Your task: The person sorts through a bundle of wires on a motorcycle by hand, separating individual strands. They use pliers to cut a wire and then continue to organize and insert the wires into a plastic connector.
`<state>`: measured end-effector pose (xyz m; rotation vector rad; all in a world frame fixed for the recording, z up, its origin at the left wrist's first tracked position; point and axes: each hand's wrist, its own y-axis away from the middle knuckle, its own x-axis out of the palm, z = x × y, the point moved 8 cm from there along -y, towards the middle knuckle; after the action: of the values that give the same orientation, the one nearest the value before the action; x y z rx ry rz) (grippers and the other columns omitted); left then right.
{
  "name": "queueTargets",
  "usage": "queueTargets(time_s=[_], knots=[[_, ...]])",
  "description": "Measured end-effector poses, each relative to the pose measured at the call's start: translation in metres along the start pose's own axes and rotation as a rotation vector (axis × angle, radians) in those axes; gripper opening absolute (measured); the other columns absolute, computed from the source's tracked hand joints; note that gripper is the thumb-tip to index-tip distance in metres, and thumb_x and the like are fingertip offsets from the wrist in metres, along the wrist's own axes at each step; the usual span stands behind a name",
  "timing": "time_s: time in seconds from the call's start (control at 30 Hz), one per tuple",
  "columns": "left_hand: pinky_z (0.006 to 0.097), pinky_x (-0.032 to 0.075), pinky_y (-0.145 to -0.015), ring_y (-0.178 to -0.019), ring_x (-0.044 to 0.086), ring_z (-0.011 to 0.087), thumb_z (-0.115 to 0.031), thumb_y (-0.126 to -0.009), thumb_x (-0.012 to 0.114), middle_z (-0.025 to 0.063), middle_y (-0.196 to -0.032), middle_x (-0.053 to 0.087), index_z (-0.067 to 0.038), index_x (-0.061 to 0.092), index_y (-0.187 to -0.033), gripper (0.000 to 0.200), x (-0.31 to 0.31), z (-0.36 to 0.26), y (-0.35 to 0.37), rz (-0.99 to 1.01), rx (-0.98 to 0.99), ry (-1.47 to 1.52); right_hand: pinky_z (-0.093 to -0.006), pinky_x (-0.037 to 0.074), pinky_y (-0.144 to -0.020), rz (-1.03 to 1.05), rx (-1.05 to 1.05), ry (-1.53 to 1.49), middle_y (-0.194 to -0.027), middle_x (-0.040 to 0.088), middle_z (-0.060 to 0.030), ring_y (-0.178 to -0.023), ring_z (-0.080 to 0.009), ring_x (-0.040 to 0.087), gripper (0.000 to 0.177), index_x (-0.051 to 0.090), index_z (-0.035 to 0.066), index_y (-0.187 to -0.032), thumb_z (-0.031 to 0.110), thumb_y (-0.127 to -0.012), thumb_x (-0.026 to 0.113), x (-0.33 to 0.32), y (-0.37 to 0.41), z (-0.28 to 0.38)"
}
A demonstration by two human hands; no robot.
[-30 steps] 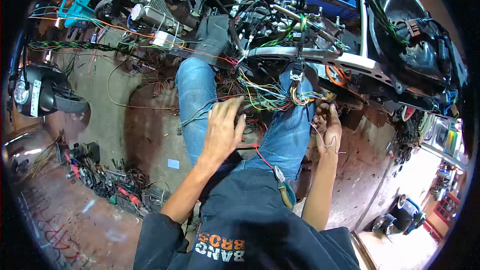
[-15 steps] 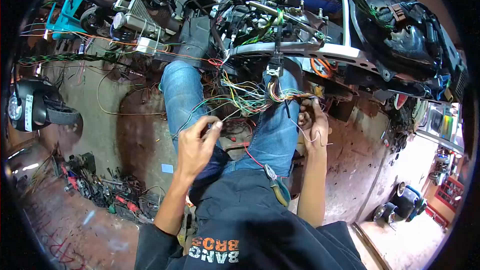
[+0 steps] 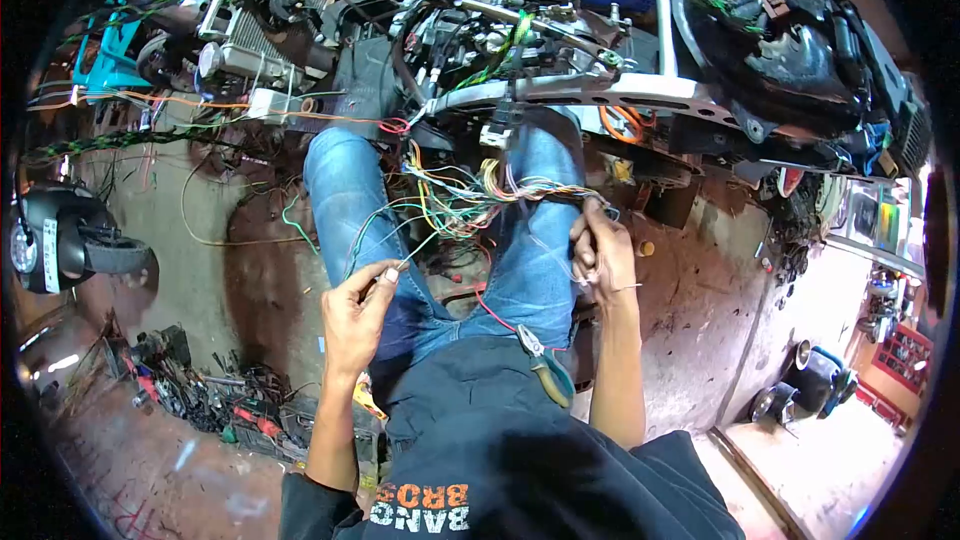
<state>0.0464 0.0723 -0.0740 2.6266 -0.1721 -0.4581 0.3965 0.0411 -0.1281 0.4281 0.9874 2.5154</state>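
Note:
Over the jeans-clad knees lies a tangle of thin coloured wires [image 3: 465,202], hanging below the metal frame. My left hand [image 3: 358,315] pinches the end of a thin greenish wire between thumb and forefinger, beside the left thigh. My right hand [image 3: 603,252] closes around the right end of the wire bundle; a thin pale wire also runs at its fingers. A white connector [image 3: 497,133] hangs above the bundle. Pliers [image 3: 543,365] with green and yellow handles rest on the lap, near a red wire.
The silver motorcycle frame [image 3: 620,88] spans the top. A radiator [image 3: 262,30] stands at the upper left, with orange wires stretched below it. Loose parts [image 3: 215,390] lie on the floor at the lower left. A dark wheeled object [image 3: 815,385] stands at the right.
The view has shifted, so most things appear further left. My left hand has drawn down and away from the bundle, its wire pulled straighter. My right hand remains at the bundle's end.

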Motion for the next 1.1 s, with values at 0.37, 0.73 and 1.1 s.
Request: queueTargets(time_s=[0.37, 0.73, 1.1], knots=[[0.0413, 0.045, -0.061, -0.058, 0.056, 0.0261, -0.023, -0.099, 0.065, 0.0189, -0.070, 0.062, -0.005, 0.075, -0.115, 0.027, 0.022, -0.032, -0.036, 0.065, 0.051, -0.468, -0.0295, 0.037, -0.054, 0.048, -0.043, 0.916, -0.054, 0.049, 0.0012, -0.056, -0.0085, 0.047, 0.041, 0.065, -0.001, -0.072, 0.031, -0.093, 0.079, -0.008, 0.057, 0.041], [0.0530, 0.051, -0.088, -0.102, 0.069, 0.0463, -0.017, -0.099, 0.057, 0.0298, -0.102, 0.072, 0.001, 0.069, -0.116, 0.028, 0.057, -0.019, -0.082, 0.069, 0.156, -0.489, -0.0476, 0.048, -0.099, -0.127, -0.741, 1.026, -0.124, 0.060, -0.0213, -0.118, -0.0411, 0.058, 0.055, 0.064, 0.011, -0.136, 0.025, -0.086, 0.082, 0.051, 0.040, 0.063], [0.0274, 0.046, -0.063, -0.068, 0.057, 0.0100, -0.015, -0.104, 0.058, 0.0042, -0.084, 0.071, 0.000, 0.070, -0.125, 0.028, 0.084, 0.002, -0.094, 0.127, -0.029, 0.117, -0.0355, 0.052, -0.089, 0.137, -0.577, 0.725, -0.107, 0.071, -0.0151, -0.099, -0.0244, 0.069, 0.031, 0.071, 0.000, -0.120, 0.013, -0.092, 0.075, 0.037, 0.069, 0.067]])
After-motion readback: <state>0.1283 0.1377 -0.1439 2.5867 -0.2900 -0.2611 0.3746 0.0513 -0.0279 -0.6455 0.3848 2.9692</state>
